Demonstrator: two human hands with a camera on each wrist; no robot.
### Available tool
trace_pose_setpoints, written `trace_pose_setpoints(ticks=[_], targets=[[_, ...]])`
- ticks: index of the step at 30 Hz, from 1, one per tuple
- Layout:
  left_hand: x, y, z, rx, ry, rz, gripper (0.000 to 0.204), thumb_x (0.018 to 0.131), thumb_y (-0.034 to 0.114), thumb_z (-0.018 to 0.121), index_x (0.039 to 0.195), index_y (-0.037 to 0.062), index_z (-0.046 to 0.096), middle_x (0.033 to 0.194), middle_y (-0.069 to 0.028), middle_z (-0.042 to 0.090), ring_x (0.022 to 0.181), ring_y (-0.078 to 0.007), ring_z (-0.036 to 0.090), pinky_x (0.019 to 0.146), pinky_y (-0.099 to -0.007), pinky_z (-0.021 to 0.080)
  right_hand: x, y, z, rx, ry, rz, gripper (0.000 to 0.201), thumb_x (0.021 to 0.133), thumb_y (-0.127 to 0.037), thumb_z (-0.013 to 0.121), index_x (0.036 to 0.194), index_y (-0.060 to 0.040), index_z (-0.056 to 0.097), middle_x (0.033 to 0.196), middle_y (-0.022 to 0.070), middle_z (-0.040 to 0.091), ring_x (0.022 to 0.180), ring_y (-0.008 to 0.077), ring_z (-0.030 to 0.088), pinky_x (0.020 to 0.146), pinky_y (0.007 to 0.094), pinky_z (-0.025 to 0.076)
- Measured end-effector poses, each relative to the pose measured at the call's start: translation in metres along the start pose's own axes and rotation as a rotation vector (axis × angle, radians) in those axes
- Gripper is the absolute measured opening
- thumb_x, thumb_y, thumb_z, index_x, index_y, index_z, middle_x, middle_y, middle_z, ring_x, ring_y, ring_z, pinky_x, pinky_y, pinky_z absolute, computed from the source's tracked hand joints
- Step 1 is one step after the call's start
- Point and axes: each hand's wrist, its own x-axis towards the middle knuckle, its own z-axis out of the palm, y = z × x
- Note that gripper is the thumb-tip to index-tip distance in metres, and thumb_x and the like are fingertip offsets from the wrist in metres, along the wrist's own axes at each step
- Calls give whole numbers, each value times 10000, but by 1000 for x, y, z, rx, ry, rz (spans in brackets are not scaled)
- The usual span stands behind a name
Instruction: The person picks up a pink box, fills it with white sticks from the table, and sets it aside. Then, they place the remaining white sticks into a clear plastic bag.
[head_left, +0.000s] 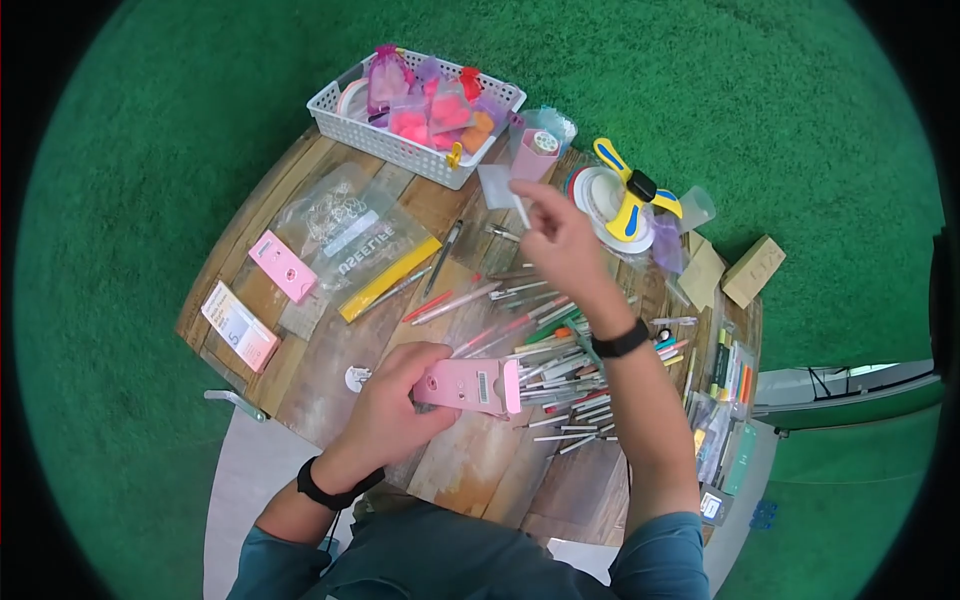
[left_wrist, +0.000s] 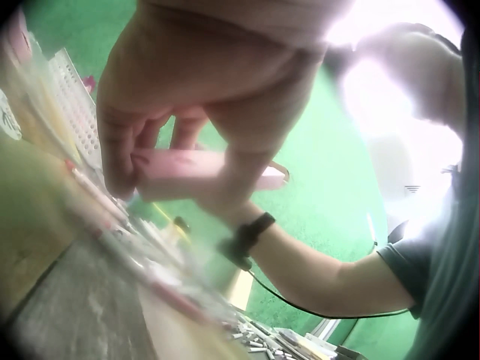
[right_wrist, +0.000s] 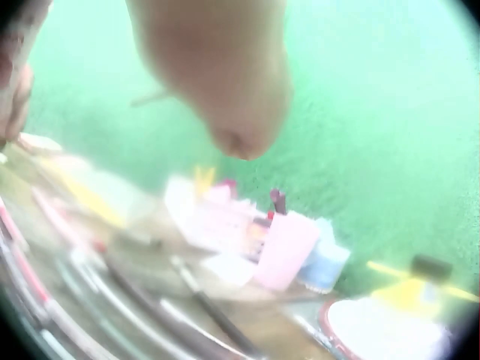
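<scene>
In the head view my left hand grips a small pink box between thumb and fingers, its flap end facing right. Close up in the left wrist view, the left hand holds that box above the table. My right hand is raised over the far side of the pens, with a thin white stick at its curled fingers. The right wrist view shows the right hand blurred, and the stick pokes out beside it.
Many pens lie in a loose pile at the table's middle. A white basket of small bags stands at the back, near a pink cup. Another pink box and a clear pouch lie left; plates sit back right.
</scene>
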Motion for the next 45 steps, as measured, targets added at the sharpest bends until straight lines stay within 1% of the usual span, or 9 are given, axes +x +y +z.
trace_pose_setpoints(ticks=[2,5,9,13,15,18,28,41,45], targets=[[1,-2,5,-13,-13,1,606,754,68,824,1323,35,617,1299,-138,609,1105,-244,656,897,-328,542,-23,-19,-23,347,35,53,521,820,48,581,1335,-32,593,790,-50,505,679,40,454,628,212,405],[1,-5,13,-21,-26,31,628,741,52,832,1329,32,614,1296,-121,607,1098,-208,645,881,-311,537,-69,-55,-43,516,143,-4,581,845,96,561,1413,-24,535,876,-76,511,726,3,439,628,184,378],[2,6,24,-2,-62,49,608,764,97,820,1332,23,613,1288,-167,619,1097,-296,675,910,-357,552,-127,-80,-47,622,163,-135,566,866,112,556,1418,-3,518,929,-48,526,765,21,458,660,189,392],[3,10,39,-6,-104,84,611,761,94,817,1333,22,613,1283,-169,621,1084,-304,677,902,-357,554,-159,-79,-41,593,187,-126,531,890,111,575,1402,-8,496,980,-10,553,823,48,503,693,203,419],[3,11,44,11,-139,89,646,742,76,844,1344,37,613,1292,-119,617,1086,-215,652,872,-312,543,-166,-76,-34,588,266,-249,548,892,107,590,1415,-13,476,976,7,568,816,57,521,690,212,431],[2,18,53,-16,-136,62,616,753,117,824,1328,34,618,1275,-161,624,1076,-302,671,890,-362,555,-173,-70,-26,571,339,-252,546,882,110,617,1387,-24,457,983,37,586,804,72,540,687,228,446],[1,18,62,-44,-158,21,620,754,120,829,1331,38,618,1270,-149,626,1110,-290,660,903,-358,554,-189,-59,-14,445,519,-220,485,866,94,659,1304,-25,489,1050,89,615,822,92,578,667,241,490],[3,14,56,-35,-107,40,636,757,107,861,1340,34,615,1261,-142,630,1106,-260,664,892,-344,559,-190,-68,-35,-38,75,-214,346,891,-52,747,1234,-30,698,953,96,646,782,184,624,701,324,516],[4,11,52,-26,-90,76,647,755,108,867,1344,32,612,1261,-139,631,1088,-251,671,886,-336,563,-185,-85,-37,108,116,29,282,921,-79,718,1198,-22,707,953,122,640,801,218,628,724,338,512]])
